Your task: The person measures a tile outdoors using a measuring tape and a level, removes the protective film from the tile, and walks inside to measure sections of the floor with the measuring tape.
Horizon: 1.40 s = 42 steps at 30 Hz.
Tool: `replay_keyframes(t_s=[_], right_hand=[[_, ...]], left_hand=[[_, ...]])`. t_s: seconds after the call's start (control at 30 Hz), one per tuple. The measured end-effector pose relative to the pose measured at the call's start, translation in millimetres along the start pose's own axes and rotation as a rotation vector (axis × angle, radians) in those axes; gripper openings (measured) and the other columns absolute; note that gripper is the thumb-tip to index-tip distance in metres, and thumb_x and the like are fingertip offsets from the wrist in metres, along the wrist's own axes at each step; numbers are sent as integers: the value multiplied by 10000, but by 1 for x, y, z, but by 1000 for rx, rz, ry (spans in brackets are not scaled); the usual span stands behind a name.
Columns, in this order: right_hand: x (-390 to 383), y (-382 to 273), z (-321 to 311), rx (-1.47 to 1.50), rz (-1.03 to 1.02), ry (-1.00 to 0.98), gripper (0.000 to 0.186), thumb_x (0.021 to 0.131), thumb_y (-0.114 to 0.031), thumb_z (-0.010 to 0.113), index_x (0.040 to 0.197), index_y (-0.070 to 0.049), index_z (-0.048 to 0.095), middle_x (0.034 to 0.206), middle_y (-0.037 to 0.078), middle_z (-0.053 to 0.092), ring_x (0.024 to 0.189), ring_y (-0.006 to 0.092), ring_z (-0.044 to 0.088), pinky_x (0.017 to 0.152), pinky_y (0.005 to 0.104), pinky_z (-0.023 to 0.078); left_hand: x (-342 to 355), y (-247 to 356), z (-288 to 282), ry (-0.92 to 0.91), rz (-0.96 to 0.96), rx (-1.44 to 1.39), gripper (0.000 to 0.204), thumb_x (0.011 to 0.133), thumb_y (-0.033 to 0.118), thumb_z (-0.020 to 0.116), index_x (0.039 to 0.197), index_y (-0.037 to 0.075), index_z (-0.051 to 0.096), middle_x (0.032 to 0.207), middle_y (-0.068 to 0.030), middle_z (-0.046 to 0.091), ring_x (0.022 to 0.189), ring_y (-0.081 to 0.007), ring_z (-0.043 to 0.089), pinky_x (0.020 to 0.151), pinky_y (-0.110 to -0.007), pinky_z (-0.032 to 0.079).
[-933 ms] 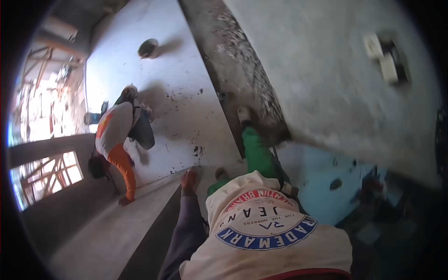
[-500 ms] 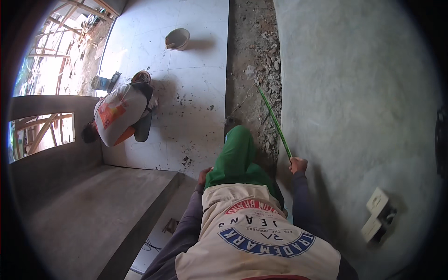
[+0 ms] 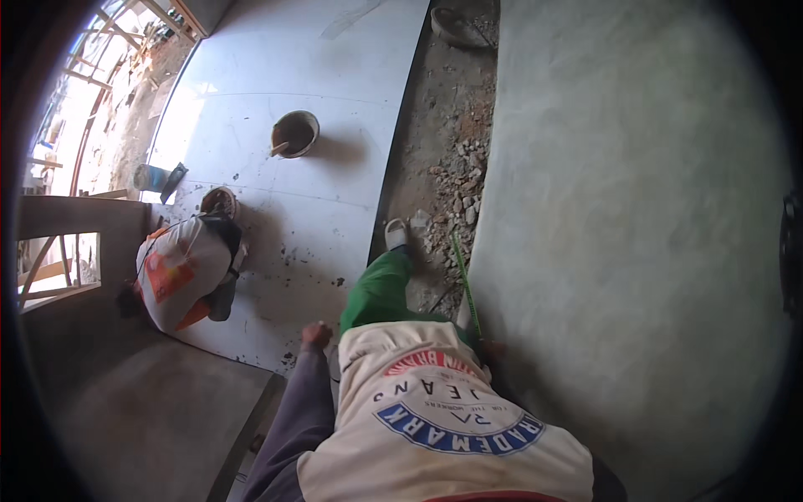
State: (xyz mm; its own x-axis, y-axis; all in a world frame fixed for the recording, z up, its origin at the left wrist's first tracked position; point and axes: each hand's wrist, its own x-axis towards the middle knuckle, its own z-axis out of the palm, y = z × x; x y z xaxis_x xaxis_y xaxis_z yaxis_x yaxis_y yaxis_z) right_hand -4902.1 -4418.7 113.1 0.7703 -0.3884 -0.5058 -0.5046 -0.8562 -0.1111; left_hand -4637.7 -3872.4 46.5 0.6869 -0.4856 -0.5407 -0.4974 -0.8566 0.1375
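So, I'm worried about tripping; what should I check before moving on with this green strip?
1. Green strip in right hand: ok.
2. Strip's far end clear of rubble: cannot tell; the two overlap in this view.
3. Left hand free: ok, nothing visible in it.
4. Footing: not ok; loose rubble lies beside the forward shoe.
5. Co-worker clear of the strip: ok, bent low off to the left.

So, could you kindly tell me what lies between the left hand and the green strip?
In the head view, the green trousers and rubbly ground lie between the left hand and green strip.
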Motion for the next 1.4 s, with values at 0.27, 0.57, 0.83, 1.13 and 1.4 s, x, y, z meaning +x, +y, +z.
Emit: replay_keyframes(t_s=[0.27,0.57,0.83,1.13,1.4], right_hand=[[276,16,-127,-325,149,47,406,792,-524,719,1107,-277,790,821,52,752,727,284,713,731,451,549],[558,-131,-276,403,-87,81,332,853,-407,695,708,-113,745,628,92,695,541,263,676,512,434,504],[780,-331,-464,340,179,-79,234,888,-256,685,834,-41,761,708,105,717,568,249,677,567,435,559],[1072,-651,-644,464,-36,-79,222,875,-171,693,943,30,761,612,111,668,476,196,640,454,348,516],[1143,-886,-665,446,-405,-38,194,842,-120,723,804,69,743,637,76,671,525,157,638,494,355,534]], left_hand=[[287,22,-354,178,-386,-1718,489,976,370,657,1249,-35,655,1026,-106,743,905,-170,706,686,-280,518],[433,-35,-488,224,-526,-1836,503,1009,362,630,1306,-43,620,1112,-128,725,1001,-195,697,812,-285,519],[425,-153,-432,138,-1105,-1851,412,995,268,607,1264,-44,626,1072,-158,738,889,-234,735,661,-318,540],[532,-256,-570,612,-1241,-2145,385,993,285,627,1217,-25,671,1089,-139,744,937,-225,725,806,-348,550],[621,-418,-477,187,-1078,-1429,536,870,494,716,1106,13,738,1035,-161,762,970,-298,724,861,-431,541]])
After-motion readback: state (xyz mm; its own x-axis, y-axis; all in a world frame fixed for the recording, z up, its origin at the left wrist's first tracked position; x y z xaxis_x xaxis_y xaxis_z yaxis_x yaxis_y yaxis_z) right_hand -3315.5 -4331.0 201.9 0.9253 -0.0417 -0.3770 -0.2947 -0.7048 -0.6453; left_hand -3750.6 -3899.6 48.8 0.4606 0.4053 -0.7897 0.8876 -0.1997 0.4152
